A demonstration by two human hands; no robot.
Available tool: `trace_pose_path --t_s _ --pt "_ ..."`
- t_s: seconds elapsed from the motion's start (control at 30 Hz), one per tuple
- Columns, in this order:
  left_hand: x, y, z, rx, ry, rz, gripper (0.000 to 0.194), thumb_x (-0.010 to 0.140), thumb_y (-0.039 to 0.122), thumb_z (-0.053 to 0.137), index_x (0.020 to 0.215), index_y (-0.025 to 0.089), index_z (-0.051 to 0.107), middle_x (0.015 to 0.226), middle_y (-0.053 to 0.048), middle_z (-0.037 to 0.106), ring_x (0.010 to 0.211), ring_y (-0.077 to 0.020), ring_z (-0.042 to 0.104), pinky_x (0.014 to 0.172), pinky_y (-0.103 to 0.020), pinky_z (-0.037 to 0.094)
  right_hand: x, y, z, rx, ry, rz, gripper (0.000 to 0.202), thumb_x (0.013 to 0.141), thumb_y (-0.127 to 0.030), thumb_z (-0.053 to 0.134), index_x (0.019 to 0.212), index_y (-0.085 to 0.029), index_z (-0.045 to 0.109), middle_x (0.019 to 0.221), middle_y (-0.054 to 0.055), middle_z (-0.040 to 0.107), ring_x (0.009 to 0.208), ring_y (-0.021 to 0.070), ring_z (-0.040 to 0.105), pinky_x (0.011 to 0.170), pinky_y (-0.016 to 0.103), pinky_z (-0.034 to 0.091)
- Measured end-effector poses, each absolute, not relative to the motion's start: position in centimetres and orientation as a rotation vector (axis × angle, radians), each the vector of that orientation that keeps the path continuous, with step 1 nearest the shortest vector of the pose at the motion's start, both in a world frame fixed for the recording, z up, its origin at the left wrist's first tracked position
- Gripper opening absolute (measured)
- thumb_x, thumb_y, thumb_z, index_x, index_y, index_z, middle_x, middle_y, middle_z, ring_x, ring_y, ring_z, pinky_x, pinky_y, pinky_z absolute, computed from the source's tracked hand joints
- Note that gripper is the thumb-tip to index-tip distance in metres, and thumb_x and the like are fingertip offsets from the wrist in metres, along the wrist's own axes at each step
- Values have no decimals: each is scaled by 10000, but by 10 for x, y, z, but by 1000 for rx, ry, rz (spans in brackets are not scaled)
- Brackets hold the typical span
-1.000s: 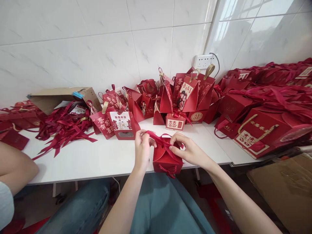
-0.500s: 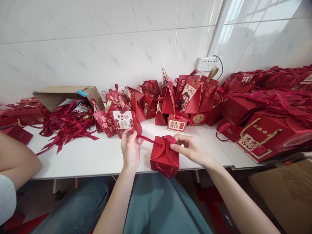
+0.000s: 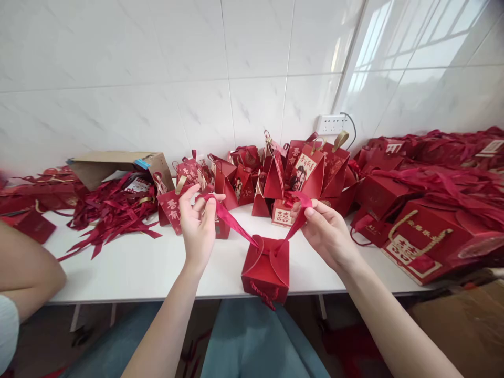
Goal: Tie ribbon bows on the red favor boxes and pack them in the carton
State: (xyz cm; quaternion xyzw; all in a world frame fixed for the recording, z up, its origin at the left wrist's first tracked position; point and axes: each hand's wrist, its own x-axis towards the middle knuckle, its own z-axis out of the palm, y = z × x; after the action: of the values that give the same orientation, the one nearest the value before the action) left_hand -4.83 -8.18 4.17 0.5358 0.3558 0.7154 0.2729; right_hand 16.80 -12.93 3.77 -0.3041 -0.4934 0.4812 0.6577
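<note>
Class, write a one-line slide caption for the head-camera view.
Both hands, left hand and right hand, pull red ribbon ends outward from a red gift box at the white table edge.

Bare white table (image 3: 129, 265) lies open to the left of the small red box (image 3: 265, 269) at the near edge, and a narrower bare strip to its right, so a hand can pass on either side. Behind the box, a row of red gift bags (image 3: 299, 173) blocks the way to the wall, with a tangle of loose ribbons (image 3: 112, 212) and a cardboard box (image 3: 114, 165) closing off the back left. Large red boxes (image 3: 417, 231) crowd the right end, and another person's arm (image 3: 27, 273) sits at the left edge.
</note>
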Motion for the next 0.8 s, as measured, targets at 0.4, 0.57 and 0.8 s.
trace_pose_path --t_s 0.4,0.57,0.8 --pt "-29 -77 77 1394 794 1826 552 835 390 632 1329 238 438 1084 -87 716 919 -176 685 725 -252 550 150 -115 74 -590 -1241 1095 159 813 -343 698 751 -209 640 649 -33 652 603 79 586 595 182 462" --pt "-16 -83 85 1479 774 1678 343 842 424 606 1066 167 638 1025 -100 735 869 -180 696 746 -275 557 147 -113 78 -592 -1217 1088 205 808 -375 695 738 -198 619 590 -43 620 517 74 558 507 180 444" --pt "-1 -91 78 1396 736 1550 247 813 414 641 833 168 624 831 -55 752 705 -159 696 711 -283 568 149 -114 91 -650 -1231 976 239 748 -411 733 767 -188 650 670 -20 632 580 94 573 579 225 485"
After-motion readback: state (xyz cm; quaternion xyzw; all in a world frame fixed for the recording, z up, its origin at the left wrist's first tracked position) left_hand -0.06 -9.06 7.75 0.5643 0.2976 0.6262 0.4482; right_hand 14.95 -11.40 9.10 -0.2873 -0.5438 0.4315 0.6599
